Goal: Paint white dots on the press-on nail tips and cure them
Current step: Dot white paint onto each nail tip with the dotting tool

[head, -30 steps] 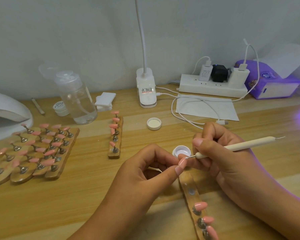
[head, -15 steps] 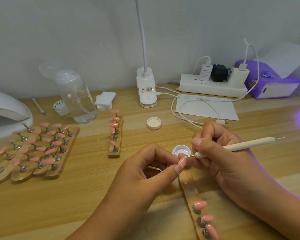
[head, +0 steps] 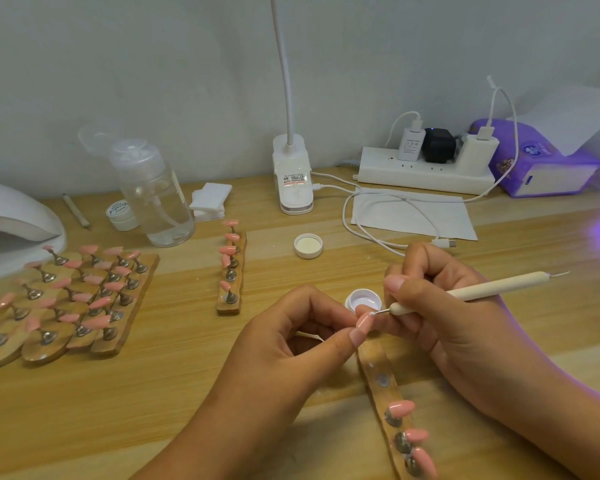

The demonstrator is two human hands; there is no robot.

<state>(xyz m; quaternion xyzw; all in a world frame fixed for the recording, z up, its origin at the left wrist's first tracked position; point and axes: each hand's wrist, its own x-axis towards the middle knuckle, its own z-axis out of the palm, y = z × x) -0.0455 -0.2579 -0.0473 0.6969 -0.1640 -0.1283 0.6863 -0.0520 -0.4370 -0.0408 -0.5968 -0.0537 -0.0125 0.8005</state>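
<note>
Nothing had changed: my left fingers [head: 355, 336] pinched the nail tip [head: 363, 322], my right fingers [head: 406, 289] gripped the dotting tool [head: 482, 289]; the paint pot [head: 361, 293] sat close at twelve o'clock.

Little changes: the near wooden holder [head: 373, 355] and its pink nail tips [head: 400, 408] creep slightly up the frame (the view tilts down a touch); whether the dotting tool [head: 492, 287] moves cannot be told.

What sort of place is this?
Probably a nail-art workstation, perhaps at home: rows of pink nail tips on wooden stands, a white curing lamp at the left, and a dotting tool in the right hand.
</note>
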